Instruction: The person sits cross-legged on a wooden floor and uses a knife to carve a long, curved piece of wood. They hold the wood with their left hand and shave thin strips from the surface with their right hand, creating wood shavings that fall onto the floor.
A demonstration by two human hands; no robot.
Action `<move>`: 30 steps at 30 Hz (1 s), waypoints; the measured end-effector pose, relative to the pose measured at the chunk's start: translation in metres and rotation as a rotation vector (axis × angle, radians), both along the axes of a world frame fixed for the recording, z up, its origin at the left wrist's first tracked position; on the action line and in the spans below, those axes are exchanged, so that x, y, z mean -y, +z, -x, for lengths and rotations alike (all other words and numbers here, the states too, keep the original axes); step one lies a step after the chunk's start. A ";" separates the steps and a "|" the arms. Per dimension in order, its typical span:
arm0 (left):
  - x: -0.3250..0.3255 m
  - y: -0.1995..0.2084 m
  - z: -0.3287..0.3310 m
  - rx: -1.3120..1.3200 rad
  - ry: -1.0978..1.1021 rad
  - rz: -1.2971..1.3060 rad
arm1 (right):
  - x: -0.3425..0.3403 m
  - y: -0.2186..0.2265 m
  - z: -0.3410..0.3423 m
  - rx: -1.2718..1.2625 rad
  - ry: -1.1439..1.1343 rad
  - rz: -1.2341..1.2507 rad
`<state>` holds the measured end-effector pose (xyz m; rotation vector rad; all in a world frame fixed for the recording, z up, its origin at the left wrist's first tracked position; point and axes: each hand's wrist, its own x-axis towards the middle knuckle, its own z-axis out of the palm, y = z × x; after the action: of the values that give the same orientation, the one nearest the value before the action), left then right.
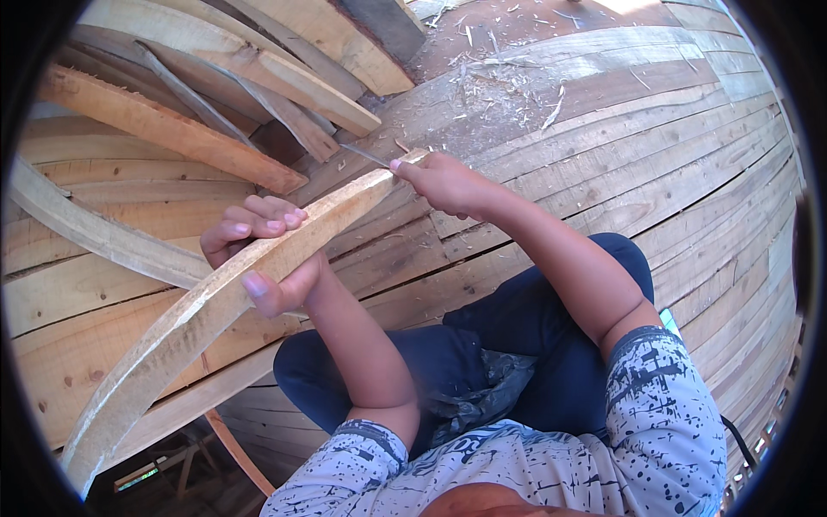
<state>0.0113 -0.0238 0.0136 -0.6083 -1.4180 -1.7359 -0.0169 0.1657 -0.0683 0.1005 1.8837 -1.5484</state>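
Observation:
A long curved piece of wood [181,345] slants across the view, from the lower left up to the middle. My left hand [251,226] is closed round it, fingers over the far side and thumb on the near side. Close to its upper right end is my right hand [444,183], closed on a knife whose thin metal blade [366,155] points to the upper left across the wood's tip. The knife's handle is hidden inside the fist. Pale cut faces and a light line show along the wood's edge.
Planks and beams [207,121] lean and lie at the upper left, and another curved strip [103,233] lies beneath my left hand. Wood shavings [508,86] cover part of the plank floor [689,164]. A dark opening [164,482] shows at the lower left. My folded legs [551,293] are below.

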 end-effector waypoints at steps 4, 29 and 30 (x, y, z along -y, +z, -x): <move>-0.001 -0.001 0.000 0.004 0.003 0.022 | -0.006 -0.003 0.005 0.257 0.039 0.168; 0.005 -0.002 0.005 -0.009 0.010 -0.020 | -0.115 -0.043 0.074 -0.492 -0.700 -0.264; 0.005 -0.002 0.004 -0.010 0.006 -0.017 | -0.116 -0.042 0.075 -0.499 -0.702 -0.255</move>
<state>0.0069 -0.0291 0.0117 -0.6018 -1.3952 -1.7360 -0.0916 0.2817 -0.1100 0.5907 2.6240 -1.8893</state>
